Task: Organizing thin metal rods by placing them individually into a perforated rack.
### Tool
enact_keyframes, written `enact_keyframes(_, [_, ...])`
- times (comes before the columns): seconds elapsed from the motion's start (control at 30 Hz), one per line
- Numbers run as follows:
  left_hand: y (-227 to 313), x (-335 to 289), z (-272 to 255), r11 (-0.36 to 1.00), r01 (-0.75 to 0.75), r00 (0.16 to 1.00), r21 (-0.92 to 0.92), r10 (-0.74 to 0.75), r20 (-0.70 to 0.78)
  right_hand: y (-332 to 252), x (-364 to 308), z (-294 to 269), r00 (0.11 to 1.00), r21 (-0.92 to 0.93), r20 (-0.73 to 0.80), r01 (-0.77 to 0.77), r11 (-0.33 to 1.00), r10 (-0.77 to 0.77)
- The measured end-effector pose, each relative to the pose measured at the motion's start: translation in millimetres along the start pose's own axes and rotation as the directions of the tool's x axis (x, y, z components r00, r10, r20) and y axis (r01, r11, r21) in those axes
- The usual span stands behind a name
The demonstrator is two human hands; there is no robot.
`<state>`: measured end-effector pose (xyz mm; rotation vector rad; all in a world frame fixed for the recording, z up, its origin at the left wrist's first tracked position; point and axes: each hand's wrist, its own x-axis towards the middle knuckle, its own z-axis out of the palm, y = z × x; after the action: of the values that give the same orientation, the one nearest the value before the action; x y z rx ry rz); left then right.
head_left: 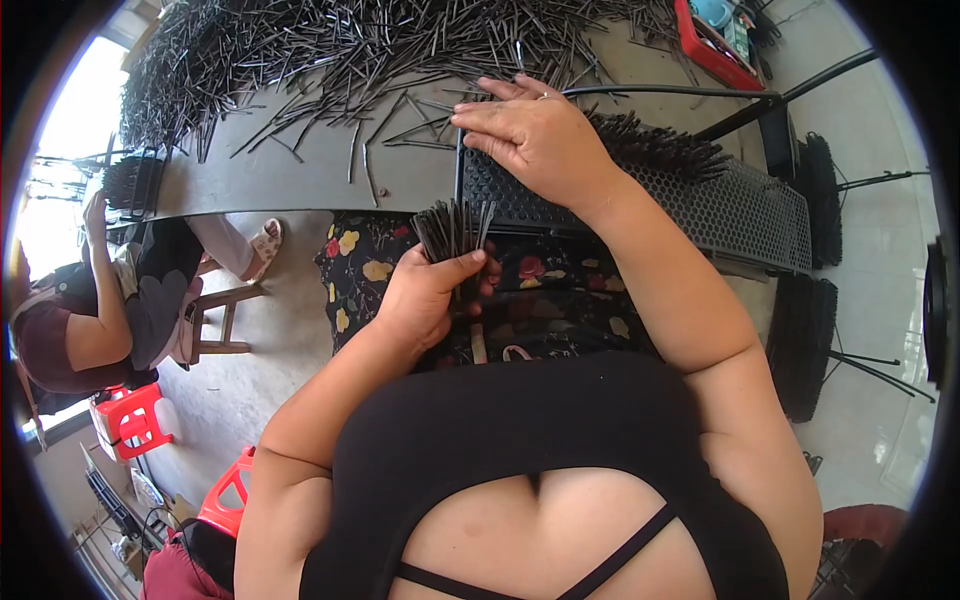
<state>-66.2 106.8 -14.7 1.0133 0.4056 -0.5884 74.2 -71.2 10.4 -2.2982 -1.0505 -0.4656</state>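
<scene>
A bundle of thin black sticks (pixel 452 235) stands upright in my left hand (pixel 425 300), its fingers closed round the lower part and the thumb across the front. My right hand (pixel 530 135) reaches over the far left corner of a black perforated panel (pixel 740 215). Its fingers stretch out to the left, slightly apart, beside a black metal rod frame (pixel 650 92); I see nothing held in them, though the palm side is hidden. Dark bristly sticks (pixel 655 145) stand in a dense row along the panel, right of that hand.
A big heap of loose black sticks (pixel 330 40) covers the grey table's far side. A red tray (pixel 715 50) sits at the far right. Black bristly panels (pixel 800 345) stand on the right. A co-worker (pixel 95 300) sits at left, near a wooden stool (pixel 225 320) and red plastic stools (pixel 132 420).
</scene>
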Motion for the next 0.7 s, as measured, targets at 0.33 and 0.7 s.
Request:
enact_keyframes(0.33, [-3, -4, 6, 0.997, -0.074, 0.993, 0.037, 0.077, -0.088, -26, -1, -14, 0.964, -0.004, -0.252, 0.092, 0.996, -0.09])
enact_keyframes(0.7, [-4, -8, 13, 0.991, -0.134, 0.99, 0.019, 0.135, -0.031, -63, -51, -21, 0.785, 0.705, 0.388, -0.59, 0.394, 0.483])
